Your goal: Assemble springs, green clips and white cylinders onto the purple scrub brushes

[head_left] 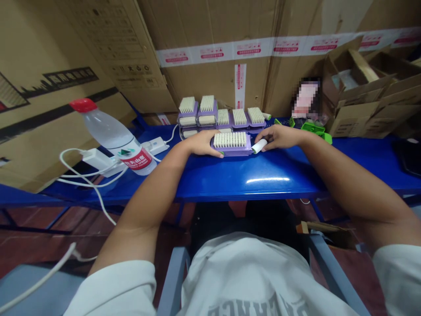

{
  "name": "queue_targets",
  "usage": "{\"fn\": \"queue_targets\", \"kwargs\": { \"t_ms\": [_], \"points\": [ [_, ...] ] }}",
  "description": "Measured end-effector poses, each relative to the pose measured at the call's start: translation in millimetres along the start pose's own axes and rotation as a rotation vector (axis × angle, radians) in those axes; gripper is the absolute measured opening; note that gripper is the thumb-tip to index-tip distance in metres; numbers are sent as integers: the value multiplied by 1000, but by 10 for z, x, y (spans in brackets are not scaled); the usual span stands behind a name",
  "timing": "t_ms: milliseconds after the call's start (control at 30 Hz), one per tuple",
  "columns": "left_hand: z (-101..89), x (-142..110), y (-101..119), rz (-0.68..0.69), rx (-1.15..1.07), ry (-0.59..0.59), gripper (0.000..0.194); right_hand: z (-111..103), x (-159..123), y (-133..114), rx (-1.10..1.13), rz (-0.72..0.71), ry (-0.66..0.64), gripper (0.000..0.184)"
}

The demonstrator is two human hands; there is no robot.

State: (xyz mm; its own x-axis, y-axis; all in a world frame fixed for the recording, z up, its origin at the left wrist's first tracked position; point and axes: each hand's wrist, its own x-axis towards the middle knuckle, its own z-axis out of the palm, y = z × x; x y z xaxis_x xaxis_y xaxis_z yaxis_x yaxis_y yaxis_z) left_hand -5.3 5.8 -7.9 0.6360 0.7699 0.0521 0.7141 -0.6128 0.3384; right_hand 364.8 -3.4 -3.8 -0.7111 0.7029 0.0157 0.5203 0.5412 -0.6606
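White T-shirt fabric (250, 281) is seen nearest, flanked by a grey chair frame (174, 281), with a dark red floor (33, 215) visible beneath the table on the left. Beyond these, a blue metal table (263, 188) is reached across by both forearms. A lilac brush (232, 151) with cream bristles is laid flat, bristles up, near the table's far edge. Its left end is clasped by the left hand (200, 143), closed around it. At its right end, a white cylinder (259, 146) is met by the right hand (279, 137), narrowly closed, though whether the cylinder is gripped cannot be told. More lilac brushes (239, 117) are ranked just behind, and a green plastic part (312, 128) is placed further right. On the left, a water bottle (112, 136) with a red cap stands beside a white power strip (154, 145), and white cables (95, 186) are trailed over the table edge. Cardboard cartons (362, 96) and red-printed tape (263, 47) are seen furthest off. The cylinder could be rolled away by a slip of the fingers, as little hold would be offered by the glossy top; the ranked brushes could be shunted by a push backward, and the bottle could be toppled if the cables were snagged
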Motion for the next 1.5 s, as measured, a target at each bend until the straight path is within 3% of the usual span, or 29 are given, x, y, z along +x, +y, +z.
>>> {"fn": "queue_targets", "kwargs": {
  "t_ms": [333, 733, 933, 1133, 1200, 1333, 1500],
  "points": [
    [28, 6, -18, 115, -91, 76, 98, 32, 24, 0, 98, -11, 45, 57],
    [71, 55, -87, 234, -5, 137, 108, 60, 54, 41, 341, 34, 189, 67],
    [93, 51, -59, 232, -22, 164, 111, 56, 44, 18, 346, 40, 192, 73],
    [48, -10, -6, 146, -56, 62, 122, 66, 41, -12, 333, -10, 221, 75],
    [24, -18, 5, 123, -61, 37, 117, 72, 44, -14, 336, -22, 217, 74],
    [-4, -15, 33, 98, -95, 35, 77, 74, 42, 1, 318, -30, 198, 77],
    [-4, -34, 88, 85, -113, 84, 72, 87, 52, 41, 252, -39, 177, 76]
  ]
}}
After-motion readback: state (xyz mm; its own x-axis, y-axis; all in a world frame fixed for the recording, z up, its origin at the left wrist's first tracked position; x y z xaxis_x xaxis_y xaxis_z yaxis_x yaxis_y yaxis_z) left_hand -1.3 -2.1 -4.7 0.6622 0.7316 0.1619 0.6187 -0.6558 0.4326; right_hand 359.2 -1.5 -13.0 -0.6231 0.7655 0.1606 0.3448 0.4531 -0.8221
